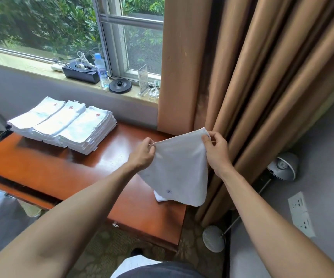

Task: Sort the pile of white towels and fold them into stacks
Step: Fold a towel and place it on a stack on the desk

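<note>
1. Both hands are raised over the right end of the bench (pixel 61 169). The left hand (pixel 144 155) pinches one top corner of the towel (pixel 178 169) and the right hand (pixel 215 151) pinches the other.
2. Held this way, the towel hangs spread in the air, ready for a first fold. A blue mark shows near its lower edge, just above the bench.
3. Three stacks (pixel 65 125) lie side by side at the far left, red marks up. I judge they sit well apart from this towel because the marks differ.
4. A white piece (pixel 160 197) lies under the towel, possibly the start of a blue-mark stack. It is mostly hidden, so I cannot be sure.
</note>
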Motion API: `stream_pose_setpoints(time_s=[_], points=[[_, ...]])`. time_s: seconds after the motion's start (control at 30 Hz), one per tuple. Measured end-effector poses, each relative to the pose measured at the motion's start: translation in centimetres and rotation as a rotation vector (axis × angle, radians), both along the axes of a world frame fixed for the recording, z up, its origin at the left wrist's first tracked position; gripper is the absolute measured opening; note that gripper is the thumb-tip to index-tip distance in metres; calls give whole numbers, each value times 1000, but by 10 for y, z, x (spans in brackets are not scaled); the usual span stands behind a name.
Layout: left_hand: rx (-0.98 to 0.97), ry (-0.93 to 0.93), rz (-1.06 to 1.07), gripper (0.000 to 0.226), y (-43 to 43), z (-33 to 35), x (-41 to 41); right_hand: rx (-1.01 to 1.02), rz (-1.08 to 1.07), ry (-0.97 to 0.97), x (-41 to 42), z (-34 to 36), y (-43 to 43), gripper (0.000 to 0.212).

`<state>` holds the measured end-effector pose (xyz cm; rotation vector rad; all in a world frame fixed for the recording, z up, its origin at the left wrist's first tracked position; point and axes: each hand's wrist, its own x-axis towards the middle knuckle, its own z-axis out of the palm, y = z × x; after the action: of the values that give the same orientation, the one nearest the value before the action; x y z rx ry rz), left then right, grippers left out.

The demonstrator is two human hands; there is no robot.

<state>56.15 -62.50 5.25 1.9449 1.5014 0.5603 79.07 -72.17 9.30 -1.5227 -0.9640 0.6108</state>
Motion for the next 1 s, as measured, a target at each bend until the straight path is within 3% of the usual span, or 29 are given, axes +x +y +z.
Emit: stream_pose_setpoints(time_s=[0.2,0.37,0.5,0.73,0.83,1.0], points=[[85,-6,49,12,-5,6,3,-94,14,-57,2,-12,-9,13],[-72,-338,107,21,-18,11,25,-112,128,-102,-17,-18,-8,10],[-98,-351,52,10,-29,14,34,-119,205,-134,-36,-23,-5,10],[-436,-624,28,40,-36,23,33,-144,269,-88,-46,-26,-7,2],[-395,-632,-25,45,-39,26,28,-138,255,-62,-45,-23,-8,3],[-242,-590,-50,22,-41,25,30,-103,246,-20,-40,-15,-11,4]])
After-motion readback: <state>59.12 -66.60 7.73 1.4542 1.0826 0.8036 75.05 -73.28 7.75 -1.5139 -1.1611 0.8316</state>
